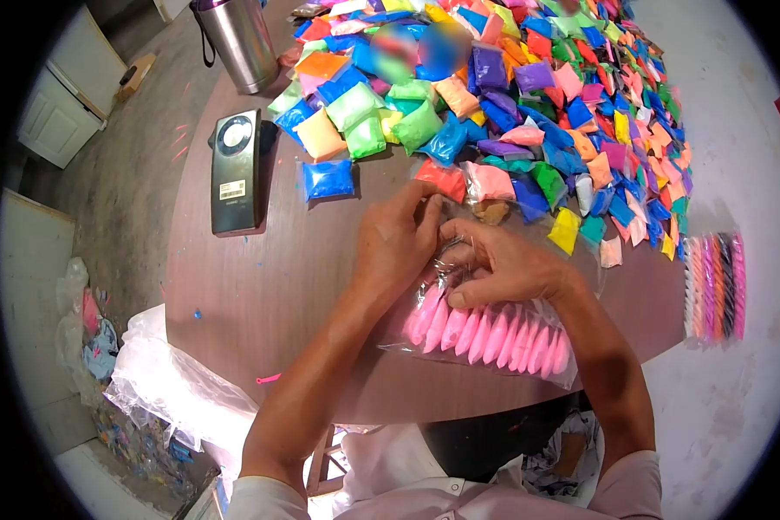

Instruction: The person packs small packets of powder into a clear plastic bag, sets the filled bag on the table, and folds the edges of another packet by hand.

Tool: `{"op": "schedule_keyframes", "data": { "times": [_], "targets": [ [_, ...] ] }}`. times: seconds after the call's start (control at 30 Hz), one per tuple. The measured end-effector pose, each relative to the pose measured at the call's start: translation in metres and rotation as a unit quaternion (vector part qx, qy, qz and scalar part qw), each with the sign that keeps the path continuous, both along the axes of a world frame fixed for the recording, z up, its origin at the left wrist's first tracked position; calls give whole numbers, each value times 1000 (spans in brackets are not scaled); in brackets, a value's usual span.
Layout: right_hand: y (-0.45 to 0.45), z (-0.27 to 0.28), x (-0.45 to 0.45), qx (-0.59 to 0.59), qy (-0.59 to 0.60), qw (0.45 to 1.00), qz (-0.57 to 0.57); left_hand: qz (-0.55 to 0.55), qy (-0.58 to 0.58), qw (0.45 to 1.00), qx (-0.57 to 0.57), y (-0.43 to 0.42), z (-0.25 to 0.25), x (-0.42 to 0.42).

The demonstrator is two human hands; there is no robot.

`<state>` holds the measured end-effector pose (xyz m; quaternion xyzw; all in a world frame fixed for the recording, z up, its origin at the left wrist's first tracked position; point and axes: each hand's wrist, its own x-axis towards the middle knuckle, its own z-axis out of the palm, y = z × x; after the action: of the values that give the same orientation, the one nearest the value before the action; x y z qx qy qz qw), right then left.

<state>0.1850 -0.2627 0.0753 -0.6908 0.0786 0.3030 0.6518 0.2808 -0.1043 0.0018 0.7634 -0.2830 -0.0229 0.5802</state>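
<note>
1. In the head view, a brown wood-grain table (234, 321) carries a clear plastic bag (425, 354) near its front edge, between the person's forearms. Inside the bag, plump pink packets (500, 336) stand side by side in a slanting row.
2. The right hand (510, 264) is clamped on the crinkled upper part of the bag, its fingers curled over the plastic and its thumb at the tops of the packets at the left end of the row.
3. The left hand (400, 232) is just beside it, fingers bent and thumb close to the forefinger; whether it pinches the plastic cannot be told.
4. Just beyond the hands lie a glossy red packet (442, 179), a salmon-pink packet (491, 182) and a small brown packet (492, 211), at the near edge of a large heap of multicoloured packets (572, 121).
5. A shiny blue packet (328, 179) lies apart from the heap, left of the hands. Farther left is a dark rectangular device (237, 178) with a round ring and a white label; behind it stands a brushed-steel tumbler (243, 43).
6. At the far right, slim multicoloured bundles (715, 288) lie side by side.
</note>
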Motion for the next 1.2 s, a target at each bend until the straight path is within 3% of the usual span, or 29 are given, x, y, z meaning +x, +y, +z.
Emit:
{"op": "schedule_keyframes", "data": {
  "times": [0.13, 0.33, 0.47, 0.53, 0.77, 0.83, 0.87, 0.93, 0.97, 1.03, 1.13, 1.2],
  "targets": [
    [-2, -1, 2, -52, -36, 997, 37, 3, 2, 1000, 2, -1, -2, 1],
    [-4, -8, 3, -6, 21, 1000, 10, -10, 25, 1000, 0, -1, -3, 2],
    [-4, -10, 3, -25, -22, 999, 13, -14, 43, 999, -8, -2, -3, 2],
    [-2, 3, 7, -80, 42, 995, 46, -14, 47, 999, -8, -3, -2, 2],
    [1, 2, 2, -94, 39, 994, 45, -7, 73, 997, -25, -2, 6, 1],
    [10, 3, -12, -188, -109, 976, -26, -3, 87, 996, -30, -2, 5, 1],
    [17, 9, -17, -189, -109, 976, -26, 3, 71, 997, -31, -3, 3, 2],
    [32, 23, -28, -364, -303, 862, -178, 9, 55, 998, -32, -3, 2, 2],
    [33, 20, -37, -365, -303, 862, -178, 8, 57, 998, -30, -2, 3, 2],
    [30, 13, -59, -497, -496, 693, -162, 7, 58, 998, -29, -2, 5, 2],
    [55, 9, -88, -519, -490, 697, -73, 7, 54, 998, -20, -3, 4, 0],
    [74, 6, -86, -524, -476, 702, -74, 20, 50, 997, -51, -5, -3, 0]
  ]
}}
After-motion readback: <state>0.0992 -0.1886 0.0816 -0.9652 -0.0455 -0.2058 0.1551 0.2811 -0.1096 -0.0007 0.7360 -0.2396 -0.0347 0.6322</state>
